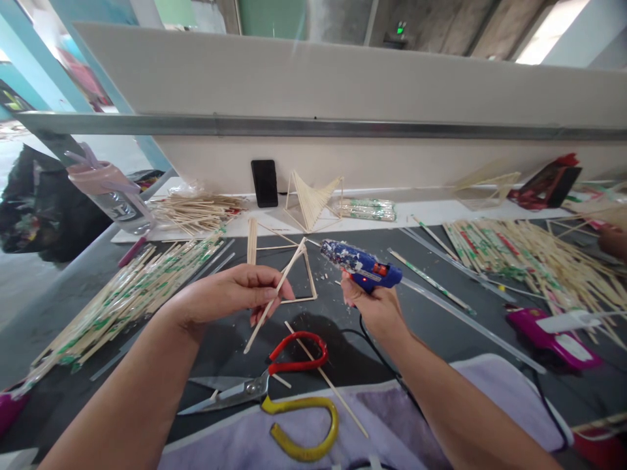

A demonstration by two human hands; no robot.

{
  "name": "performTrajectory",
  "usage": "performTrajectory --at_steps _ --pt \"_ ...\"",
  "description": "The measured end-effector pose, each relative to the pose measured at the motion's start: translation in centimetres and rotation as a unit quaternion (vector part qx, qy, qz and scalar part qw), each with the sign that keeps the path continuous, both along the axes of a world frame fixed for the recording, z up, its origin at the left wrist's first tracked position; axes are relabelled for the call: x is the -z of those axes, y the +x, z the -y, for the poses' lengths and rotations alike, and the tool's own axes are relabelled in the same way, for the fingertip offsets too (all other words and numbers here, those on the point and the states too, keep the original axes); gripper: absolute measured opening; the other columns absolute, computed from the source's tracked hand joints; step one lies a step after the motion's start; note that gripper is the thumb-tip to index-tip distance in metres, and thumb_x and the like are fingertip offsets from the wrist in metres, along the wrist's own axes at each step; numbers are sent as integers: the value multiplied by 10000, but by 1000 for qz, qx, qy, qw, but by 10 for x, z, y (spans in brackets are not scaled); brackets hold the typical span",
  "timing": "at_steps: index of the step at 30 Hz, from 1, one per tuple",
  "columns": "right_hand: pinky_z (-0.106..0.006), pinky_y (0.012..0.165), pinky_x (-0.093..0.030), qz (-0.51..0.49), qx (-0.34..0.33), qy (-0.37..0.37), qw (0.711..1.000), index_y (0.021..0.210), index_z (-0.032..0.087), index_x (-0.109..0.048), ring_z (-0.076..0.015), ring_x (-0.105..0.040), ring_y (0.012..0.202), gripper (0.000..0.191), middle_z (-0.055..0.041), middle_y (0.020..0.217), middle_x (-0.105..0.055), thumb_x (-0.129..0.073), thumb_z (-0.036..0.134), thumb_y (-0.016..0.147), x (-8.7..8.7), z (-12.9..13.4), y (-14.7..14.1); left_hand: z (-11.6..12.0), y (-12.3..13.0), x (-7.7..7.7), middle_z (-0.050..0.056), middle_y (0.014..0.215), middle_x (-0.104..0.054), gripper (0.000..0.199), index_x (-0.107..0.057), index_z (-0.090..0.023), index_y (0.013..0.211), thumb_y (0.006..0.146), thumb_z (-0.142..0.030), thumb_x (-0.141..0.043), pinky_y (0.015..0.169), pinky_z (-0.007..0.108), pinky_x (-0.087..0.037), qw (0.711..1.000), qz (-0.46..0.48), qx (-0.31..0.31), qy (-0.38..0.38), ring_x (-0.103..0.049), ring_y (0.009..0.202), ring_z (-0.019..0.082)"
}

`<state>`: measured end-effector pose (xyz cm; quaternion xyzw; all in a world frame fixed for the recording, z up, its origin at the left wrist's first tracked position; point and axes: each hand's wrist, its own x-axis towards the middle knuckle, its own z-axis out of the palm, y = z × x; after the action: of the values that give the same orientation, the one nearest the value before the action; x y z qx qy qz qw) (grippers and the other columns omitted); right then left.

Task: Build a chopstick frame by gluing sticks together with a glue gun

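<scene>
My left hand (255,292) pinches a chopstick (275,297) that slants up to the right. Behind it, partly hidden by my fingers, a small frame of joined sticks (311,277) rests on the dark table. My right hand (372,297) is wrapped round a blue hot glue gun (360,262) smeared with white residue. The gun's nozzle points left, very close to the upper end of the chopstick; I cannot tell whether they touch. Scissors (257,388) with one red and one yellow handle lie open in front of me. A loose stick (326,378) lies beside them.
Wrapped chopsticks (142,294) lie at left, with more sticks (509,254) at right. A finished stick model (313,202) and a phone (264,183) stand at the back. A bottle (110,196) is at far left. Another person's hand (613,241) shows at the right edge.
</scene>
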<state>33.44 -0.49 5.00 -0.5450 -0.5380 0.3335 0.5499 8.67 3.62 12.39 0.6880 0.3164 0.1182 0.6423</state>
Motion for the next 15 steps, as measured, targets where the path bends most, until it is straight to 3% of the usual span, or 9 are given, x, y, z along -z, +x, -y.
performTrajectory --at_steps 11,15 --pt "-264 507 -397 -38 -11 -29 999 698 165 -607 -111 -458 471 362 23 505 -507 -667 520 737 6 -2 2 -1 -5 8 26 675 -591 228 -649 -137 989 885 -308 -539 543 192 -441 996 54 46 -47 -518 559 90" --pt "-251 518 -400 -75 -42 -3 996 777 160 -623 -101 -468 479 308 35 513 -504 -653 467 779 5 -5 3 -3 -10 12 37 660 -601 227 -654 -131 987 881 -302 -550 538 201 -440 994 85 47 -58 -523 548 95"
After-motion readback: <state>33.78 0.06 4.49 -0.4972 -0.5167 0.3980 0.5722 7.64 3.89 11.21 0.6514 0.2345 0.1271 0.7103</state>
